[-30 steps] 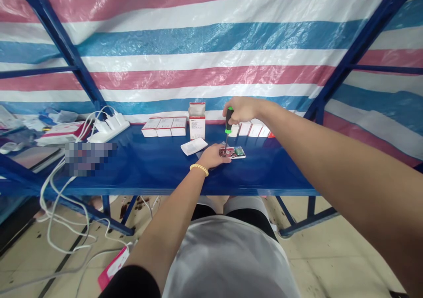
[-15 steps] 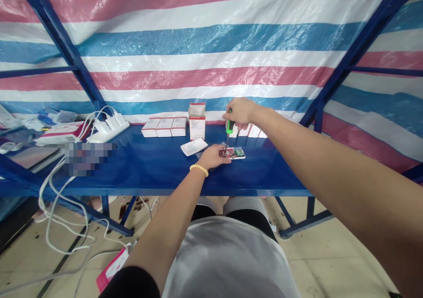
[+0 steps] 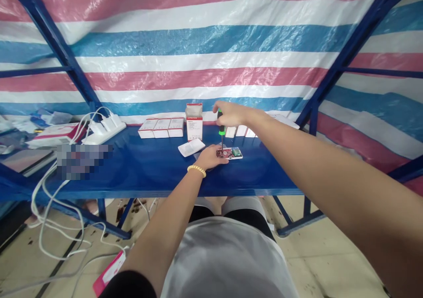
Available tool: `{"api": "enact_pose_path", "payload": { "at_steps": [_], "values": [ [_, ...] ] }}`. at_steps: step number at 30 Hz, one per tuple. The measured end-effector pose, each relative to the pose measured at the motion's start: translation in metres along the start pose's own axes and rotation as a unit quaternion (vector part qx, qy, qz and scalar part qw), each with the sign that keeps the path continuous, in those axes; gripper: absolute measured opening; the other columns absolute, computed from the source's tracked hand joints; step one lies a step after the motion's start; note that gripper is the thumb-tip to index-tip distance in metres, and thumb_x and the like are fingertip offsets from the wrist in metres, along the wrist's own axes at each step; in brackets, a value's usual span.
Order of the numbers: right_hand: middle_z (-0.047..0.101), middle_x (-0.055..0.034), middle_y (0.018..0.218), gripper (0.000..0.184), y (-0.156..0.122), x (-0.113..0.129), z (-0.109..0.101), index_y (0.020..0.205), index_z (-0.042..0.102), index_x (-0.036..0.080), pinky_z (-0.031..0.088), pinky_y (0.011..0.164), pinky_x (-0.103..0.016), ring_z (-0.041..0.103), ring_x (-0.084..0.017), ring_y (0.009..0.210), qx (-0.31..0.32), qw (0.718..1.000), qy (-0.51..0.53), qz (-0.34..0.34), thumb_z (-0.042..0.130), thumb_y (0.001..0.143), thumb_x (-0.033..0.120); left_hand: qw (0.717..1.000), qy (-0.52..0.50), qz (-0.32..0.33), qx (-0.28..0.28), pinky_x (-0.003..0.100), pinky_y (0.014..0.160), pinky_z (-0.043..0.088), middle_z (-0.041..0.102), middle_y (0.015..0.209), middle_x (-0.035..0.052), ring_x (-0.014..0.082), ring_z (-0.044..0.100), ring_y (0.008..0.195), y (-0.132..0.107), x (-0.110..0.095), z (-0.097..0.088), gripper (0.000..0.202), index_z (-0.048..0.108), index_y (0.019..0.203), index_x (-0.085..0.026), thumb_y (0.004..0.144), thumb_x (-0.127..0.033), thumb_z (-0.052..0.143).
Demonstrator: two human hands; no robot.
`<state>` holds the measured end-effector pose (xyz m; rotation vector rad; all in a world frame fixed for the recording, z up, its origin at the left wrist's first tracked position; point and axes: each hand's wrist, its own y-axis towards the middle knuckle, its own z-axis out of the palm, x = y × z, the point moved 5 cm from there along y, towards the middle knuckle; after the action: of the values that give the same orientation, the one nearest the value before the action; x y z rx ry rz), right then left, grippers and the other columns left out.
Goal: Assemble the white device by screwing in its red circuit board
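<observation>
My right hand (image 3: 228, 112) is closed around the green-and-black handle of a screwdriver (image 3: 221, 128), which stands nearly upright. Its tip meets the red circuit board (image 3: 226, 152) toward the left end. That board sits in a white case half and carries a green part at its right end. Fingers of my left hand (image 3: 210, 157) grip the left end of this opened device, holding it on the blue table. Just left of my left hand lies a white plastic cover (image 3: 191, 147). Behind the cover stands an open white-and-red box (image 3: 194, 126).
Several closed white boxes (image 3: 161, 127) form a row at the back left; more boxes (image 3: 241, 131) are partly hidden behind my right hand. A white power strip (image 3: 105, 131) with plugs and cables rests on the blue table (image 3: 139, 166). Striped sheeting (image 3: 205, 42) hangs behind.
My right hand has shifted slightly left, and the screwdriver has turned more upright over the board. The whole view has slid a little. My left hand keeps its hold.
</observation>
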<state>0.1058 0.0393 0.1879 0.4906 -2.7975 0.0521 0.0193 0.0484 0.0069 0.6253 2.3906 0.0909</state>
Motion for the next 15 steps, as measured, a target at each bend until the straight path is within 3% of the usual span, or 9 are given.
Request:
{"api": "enact_pose_path", "payload": {
  "at_steps": [4, 6, 11, 15],
  "values": [
    [0.068, -0.0144, 0.096, 0.049, 0.001, -0.001, -0.007, 0.11, 0.064, 0.016, 0.048, 0.074, -0.036, 0.064, -0.028, 0.091, -0.067, 0.992, -0.1, 0.036, 0.055, 0.085, 0.057, 1.0, -0.01, 0.002, -0.001, 0.04, 0.093, 0.048, 0.065, 0.115, 0.0097, 0.0281, 0.062, 0.103, 0.0, 0.001, 0.0, 0.063, 0.063, 0.123, -0.019, 0.07, -0.05, 0.076],
    [0.068, -0.0149, 0.082, 0.051, 0.0, -0.004, -0.009, 0.1, 0.068, 0.013, 0.049, 0.072, -0.036, 0.066, -0.027, 0.084, -0.067, 0.99, -0.113, 0.06, 0.053, 0.086, 0.059, 1.0, -0.01, 0.003, -0.004, 0.04, 0.095, 0.048, 0.064, 0.118, 0.0106, 0.0291, 0.062, 0.106, 0.0, 0.002, 0.0, 0.064, 0.063, 0.124, -0.019, 0.07, -0.05, 0.076],
    [0.064, -0.0075, 0.058, 0.037, -0.001, -0.01, -0.008, 0.099, 0.07, 0.01, 0.051, 0.055, -0.033, 0.064, -0.022, 0.057, -0.012, 0.995, -0.062, 0.072, 0.073, 0.077, 0.04, 1.0, -0.019, -0.003, -0.006, 0.041, 0.099, 0.046, 0.064, 0.122, 0.0121, 0.0296, 0.061, 0.109, 0.0, 0.003, 0.001, 0.068, 0.062, 0.127, -0.017, 0.068, -0.048, 0.078],
    [0.069, -0.0048, 0.069, 0.049, 0.001, -0.01, -0.011, 0.114, 0.065, 0.012, 0.049, 0.056, -0.027, 0.066, -0.019, 0.065, -0.012, 0.998, -0.052, 0.018, 0.078, 0.067, 0.018, 0.999, -0.034, 0.001, -0.012, 0.04, 0.101, 0.045, 0.062, 0.125, 0.0111, 0.0285, 0.06, 0.111, -0.002, 0.001, -0.001, 0.074, 0.059, 0.131, -0.018, 0.066, -0.046, 0.08]
  ]
}}
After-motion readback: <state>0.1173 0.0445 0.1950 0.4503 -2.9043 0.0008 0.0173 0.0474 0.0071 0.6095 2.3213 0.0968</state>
